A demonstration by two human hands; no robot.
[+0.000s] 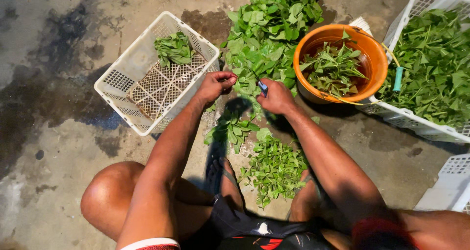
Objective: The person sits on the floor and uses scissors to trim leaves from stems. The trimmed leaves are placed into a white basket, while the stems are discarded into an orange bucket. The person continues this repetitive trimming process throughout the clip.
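Two hands, left and right, grip leafy stems between white crate and orange bucket.

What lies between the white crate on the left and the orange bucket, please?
In the head view, a pile of green leaves lies between the crate and bucket, with both hands over its near edge.
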